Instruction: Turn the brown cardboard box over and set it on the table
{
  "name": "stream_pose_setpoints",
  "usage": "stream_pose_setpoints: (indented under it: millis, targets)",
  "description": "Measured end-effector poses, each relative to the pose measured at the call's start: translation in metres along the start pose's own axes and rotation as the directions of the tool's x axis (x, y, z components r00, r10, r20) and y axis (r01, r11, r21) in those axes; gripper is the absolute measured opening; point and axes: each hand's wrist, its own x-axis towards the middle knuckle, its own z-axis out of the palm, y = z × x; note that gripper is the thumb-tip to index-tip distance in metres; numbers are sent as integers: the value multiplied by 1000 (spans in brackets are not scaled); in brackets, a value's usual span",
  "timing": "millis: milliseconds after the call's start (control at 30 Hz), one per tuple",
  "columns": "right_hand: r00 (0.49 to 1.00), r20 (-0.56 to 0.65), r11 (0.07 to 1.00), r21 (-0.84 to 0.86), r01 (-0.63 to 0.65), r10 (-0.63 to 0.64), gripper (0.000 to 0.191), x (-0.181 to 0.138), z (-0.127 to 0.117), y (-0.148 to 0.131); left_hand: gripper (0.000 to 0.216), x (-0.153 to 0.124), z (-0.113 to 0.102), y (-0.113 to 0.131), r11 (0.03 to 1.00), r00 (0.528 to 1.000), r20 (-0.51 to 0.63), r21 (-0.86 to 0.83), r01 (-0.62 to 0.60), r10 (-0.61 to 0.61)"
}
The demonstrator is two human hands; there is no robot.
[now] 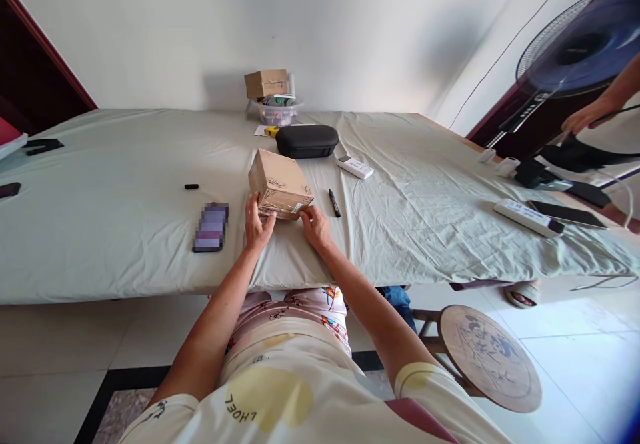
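Note:
A brown cardboard box (285, 179) with dark scribbled lines stands on the cloth-covered table before me. My left hand (257, 225) grips its near left corner, with thumb and fingers around the edge. At the near right corner, my right hand (316, 227) pinches the box by a small printed label (297, 208). Just right of the box lies a black marker pen (335, 203) without its cap. A small black piece that looks like the cap (191, 187) rests to the left, above a phone (211, 228) with a blurred screen.
Behind the box sit a black hard case (307, 141), a white device (355, 167) and a plastic tub (278, 112) with a smaller box (266, 83). Another person's hand (593, 116) holds something dark at the right, near a fan (580, 51). A round stool (490, 357) stands below.

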Motion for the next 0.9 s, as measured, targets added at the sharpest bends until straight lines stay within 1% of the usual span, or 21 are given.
stream_pose_setpoints:
  millis: [100, 200, 267, 300, 367, 433, 500, 533, 567, 633, 733, 800, 900]
  targets:
    - [999, 44, 999, -36, 13, -11, 35, 1, -2, 0, 71, 0, -5, 4, 999, 998, -62, 31, -31, 32]
    - [995, 102, 998, -54, 29, -24, 37, 1, -1, 0, 68, 2, -10, 7, 992, 990, -109, 94, -80, 90]
    - [993, 120, 998, -66, 2, 6, 38, 2, -1, -1, 66, 3, -12, 7, 985, 985, -113, 128, -116, 131]
    - [993, 113, 997, -73, -31, 39, 39, 3, -1, 0, 65, 4, -13, 7, 981, 983, -114, 142, -130, 147]
    - [992, 52, 991, -69, -116, 119, 39, 4, -4, 0, 65, 5, -14, 7, 976, 979, -118, 160, -149, 169]
    - [984, -71, 986, -19, -168, 166, 38, 7, -9, 2, 65, 6, -14, 6, 975, 978, -116, 161, -155, 175]
    - [971, -179, 987, 56, -149, 157, 43, 9, -14, 3, 64, 6, -14, 6, 974, 979, -97, 157, -162, 179]
    - [969, -203, 988, 87, -126, 141, 46, 10, -16, 4, 63, 6, -14, 6, 973, 979, -86, 157, -171, 186]
    - [972, -200, 989, 109, -104, 124, 48, 11, -18, 3, 61, 6, -14, 5, 970, 977, -75, 159, -184, 198]
    - [985, -146, 989, 127, -78, 96, 48, 11, -20, 2, 58, 6, -13, 5, 964, 973, -61, 160, -213, 225]
    - [995, -74, 992, 115, -58, 67, 46, 10, -20, -1, 57, 5, -11, 5, 969, 975, -60, 141, -203, 213]
    - [998, -54, 994, 102, -32, 38, 46, 9, -19, -3, 63, 3, -9, 6, 979, 982, -65, 111, -172, 180]
    - [1000, -26, 995, 95, 10, -8, 47, 7, -19, -5, 78, 2, -9, 7, 986, 986, -64, 66, -153, 157]
